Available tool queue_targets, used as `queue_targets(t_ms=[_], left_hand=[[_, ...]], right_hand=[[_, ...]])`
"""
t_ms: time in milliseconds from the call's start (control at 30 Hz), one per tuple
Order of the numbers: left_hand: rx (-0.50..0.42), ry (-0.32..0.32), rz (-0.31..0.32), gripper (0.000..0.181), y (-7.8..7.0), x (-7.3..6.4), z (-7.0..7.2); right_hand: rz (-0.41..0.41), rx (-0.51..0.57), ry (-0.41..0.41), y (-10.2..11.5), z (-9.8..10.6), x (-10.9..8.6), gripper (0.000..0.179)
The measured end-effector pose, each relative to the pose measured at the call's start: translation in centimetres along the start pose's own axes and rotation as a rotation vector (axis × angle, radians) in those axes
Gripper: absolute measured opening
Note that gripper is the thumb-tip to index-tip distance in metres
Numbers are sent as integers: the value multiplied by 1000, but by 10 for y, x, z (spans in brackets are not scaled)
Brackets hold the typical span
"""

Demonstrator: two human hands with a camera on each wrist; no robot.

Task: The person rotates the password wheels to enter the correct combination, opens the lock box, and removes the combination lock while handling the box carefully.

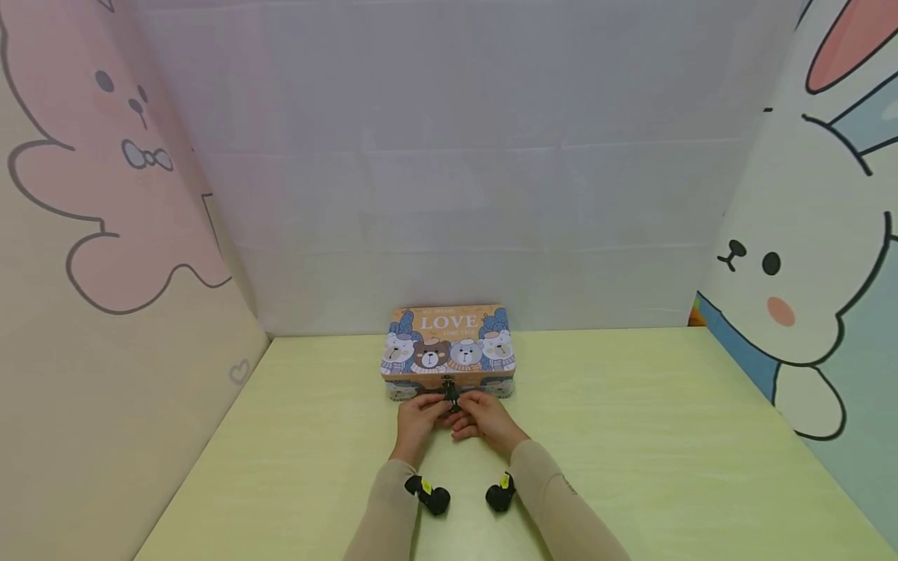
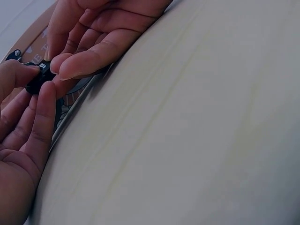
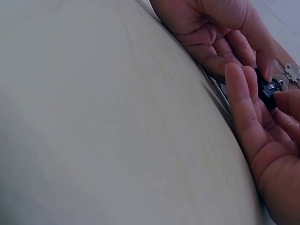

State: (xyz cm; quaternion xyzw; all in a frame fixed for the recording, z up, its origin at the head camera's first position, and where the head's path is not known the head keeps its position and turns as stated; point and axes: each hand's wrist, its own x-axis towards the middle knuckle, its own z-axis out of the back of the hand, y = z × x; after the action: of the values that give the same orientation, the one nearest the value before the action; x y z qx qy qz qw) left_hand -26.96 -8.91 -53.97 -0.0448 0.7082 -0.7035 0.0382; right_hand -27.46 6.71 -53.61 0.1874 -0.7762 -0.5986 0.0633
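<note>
A tin box (image 1: pixel 449 343) with cartoon bears and the word LOVE on its lid sits at the back middle of the table, lid down. From the metal clasp (image 3: pixel 293 72) on its front hangs a small black padlock (image 3: pixel 267 91) with a white mark on its face. My left hand (image 1: pixel 415 425) pinches one side of the padlock between thumb and fingers. On the other side, my right hand (image 1: pixel 494 425) pinches it too, its thumb close to the left one. Fingers partly cover the padlock (image 2: pixel 38 84) in the left wrist view.
The pale green tabletop (image 1: pixel 631 436) spreads around the box. Behind it hangs a white cloth backdrop (image 1: pixel 477 195). Side panels carry a pink cartoon figure (image 1: pixel 140 202) on the left and a rabbit (image 1: pixel 807 257) on the right. Black wrist cameras (image 1: pixel 438 500) sit by both sleeves.
</note>
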Motion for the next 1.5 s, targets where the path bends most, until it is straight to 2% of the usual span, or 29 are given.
queue_targets(t_ms=[400,567,667,833,1033,1300,1433,1500], left_hand=[[-57,21,27,21,-2,1,0],[-80,63,26,26,-4,0,4],[-92,78,47,26,-4,0,6],[-85,62,64,25,-3,2,6],[-117,65,52,24,-4,-1,7],[-101,59,27,25,-32,-21,6],[-111,58,14,24,-30,-21,6],[-119,58,4,24,-22,-15,6]], right_hand=[[8,-3,0,1,-1,0,19],[8,-5,-5,1,-1,0,21],[4,-7,-3,1,-1,0,25],[-2,-6,-6,0,0,1,27],[-9,-7,-23,0,-1,0,28],[-11,1,-43,3,-3,-3,26],[-13,14,-32,3,-2,-3,24],[-12,21,-24,3,-2,-2,25]])
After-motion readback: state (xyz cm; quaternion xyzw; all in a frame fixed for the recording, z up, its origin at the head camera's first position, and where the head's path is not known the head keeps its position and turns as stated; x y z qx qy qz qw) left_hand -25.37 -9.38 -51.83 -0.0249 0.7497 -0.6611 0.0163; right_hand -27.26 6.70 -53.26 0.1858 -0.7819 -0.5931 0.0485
